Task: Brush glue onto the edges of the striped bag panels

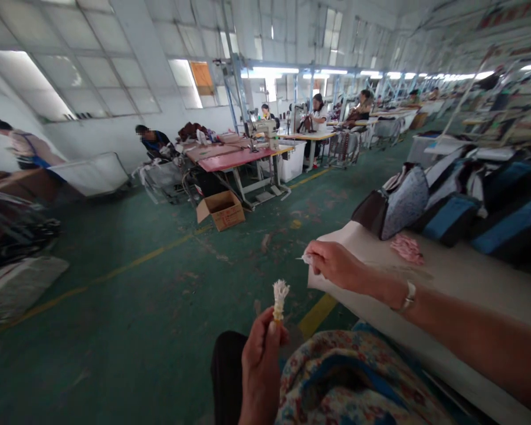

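Observation:
My left hand [261,366] is raised at the bottom middle, its fingers shut around a frayed white tuft of cord or threads [281,297] that sticks up from my fist. My right hand [338,265] reaches in from the right, with a metal wristwatch or bracelet [408,297] on the wrist. Its fingertips pinch a small white pointed piece [307,258], too small to identify. Just behind that hand lies a white sheet [336,242] on the edge of a long padded work table [446,295]. Floral fabric [349,378] covers my lap.
Padded blue and black bags [446,200] are piled along the table, with pink scraps [407,248] near them. A cardboard box [221,211] sits on the green floor [128,307]. Several co-workers [318,121] sit at sewing tables beyond it.

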The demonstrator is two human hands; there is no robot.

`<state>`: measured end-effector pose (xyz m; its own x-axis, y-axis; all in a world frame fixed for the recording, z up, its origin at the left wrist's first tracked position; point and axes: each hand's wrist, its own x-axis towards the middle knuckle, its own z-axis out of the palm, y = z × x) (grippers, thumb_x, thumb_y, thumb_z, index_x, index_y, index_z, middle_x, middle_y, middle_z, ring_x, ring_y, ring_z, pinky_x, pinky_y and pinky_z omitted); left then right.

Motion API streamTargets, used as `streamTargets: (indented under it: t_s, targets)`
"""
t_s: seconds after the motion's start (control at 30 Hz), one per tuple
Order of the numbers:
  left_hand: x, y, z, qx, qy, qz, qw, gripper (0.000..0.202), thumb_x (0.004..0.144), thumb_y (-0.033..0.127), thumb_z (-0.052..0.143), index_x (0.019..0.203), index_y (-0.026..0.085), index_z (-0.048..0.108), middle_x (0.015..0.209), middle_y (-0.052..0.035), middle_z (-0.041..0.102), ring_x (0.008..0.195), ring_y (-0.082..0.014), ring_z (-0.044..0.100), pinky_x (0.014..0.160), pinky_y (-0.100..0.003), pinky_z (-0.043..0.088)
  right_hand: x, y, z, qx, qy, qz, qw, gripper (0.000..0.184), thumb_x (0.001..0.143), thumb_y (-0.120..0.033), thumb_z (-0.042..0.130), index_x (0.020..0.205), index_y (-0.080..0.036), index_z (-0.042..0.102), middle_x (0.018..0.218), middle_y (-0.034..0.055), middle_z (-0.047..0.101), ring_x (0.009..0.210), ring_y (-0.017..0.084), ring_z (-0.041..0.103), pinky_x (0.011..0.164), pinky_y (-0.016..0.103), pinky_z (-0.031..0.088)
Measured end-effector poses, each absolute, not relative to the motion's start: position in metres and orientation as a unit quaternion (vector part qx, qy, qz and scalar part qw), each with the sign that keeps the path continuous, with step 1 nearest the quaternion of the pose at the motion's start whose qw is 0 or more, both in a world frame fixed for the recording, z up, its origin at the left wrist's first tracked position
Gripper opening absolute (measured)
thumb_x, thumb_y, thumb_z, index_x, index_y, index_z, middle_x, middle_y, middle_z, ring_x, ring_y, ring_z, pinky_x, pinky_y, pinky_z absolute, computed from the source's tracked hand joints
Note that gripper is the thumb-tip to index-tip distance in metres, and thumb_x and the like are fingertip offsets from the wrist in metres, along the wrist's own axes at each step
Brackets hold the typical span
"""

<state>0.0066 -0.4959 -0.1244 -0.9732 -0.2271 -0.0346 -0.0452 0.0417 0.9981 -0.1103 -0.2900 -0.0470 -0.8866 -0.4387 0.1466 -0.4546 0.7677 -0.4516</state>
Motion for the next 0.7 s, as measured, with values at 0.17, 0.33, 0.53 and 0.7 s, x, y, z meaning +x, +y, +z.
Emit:
streamTargets:
  t_s: [0.17,0.33,0.53,0.7]
  targets:
    - [-0.002,-0.474,-0.116,0.127,-0.627,-0.766,0.059,0.046,0.085,0.049,0.062,0.122,0.022,0.061,0.095,-0.0038,0.071,0.090,-0.0161,0.066,0.084,-0.025,0.051,-0.059,-0.318,-0.091,0.101,-0.744,0.650,-0.117,0.031,0.092,-0.047,0.045,0.086,-0.018,0.055,0.085,0.0060,0.066,0.078,0.018,0.065,0.071,0.029,0.053]
    - [-0.020,-0.447,-0.131,0.098,-0.526,-0.842,0.068,0.057,0.081,0.044,0.068,0.132,0.023,0.053,0.122,-0.0088,0.066,0.109,-0.0217,0.065,0.094,-0.032,0.050,-0.045,-0.354,-0.137,0.001,-0.732,0.682,-0.007,0.034,0.089,-0.054,0.045,0.080,-0.021,0.049,0.077,0.0034,0.057,0.071,0.020,0.058,0.064,0.030,0.052]
    - [-0.024,-0.447,-0.141,0.050,-0.647,-0.752,0.119,0.056,0.083,0.044,0.065,0.132,0.021,0.053,0.120,-0.0100,0.066,0.112,-0.0230,0.062,0.095,-0.034,0.050,-0.056,-0.352,-0.142,0.010,-0.762,0.646,0.042,0.023,0.094,-0.041,0.035,0.083,-0.023,0.043,0.076,0.0034,0.055,0.069,0.020,0.054,0.060,0.029,0.048]
    - [-0.017,-0.471,-0.107,0.013,-0.764,-0.589,0.264,0.032,0.089,0.034,0.059,0.118,0.022,0.062,0.102,-0.0057,0.067,0.091,-0.0163,0.064,0.084,-0.029,0.053,-0.063,-0.327,-0.124,0.048,-0.813,0.563,0.139,0.022,0.098,-0.037,0.029,0.087,-0.023,0.042,0.073,0.0012,0.050,0.064,0.018,0.052,0.056,0.026,0.044]
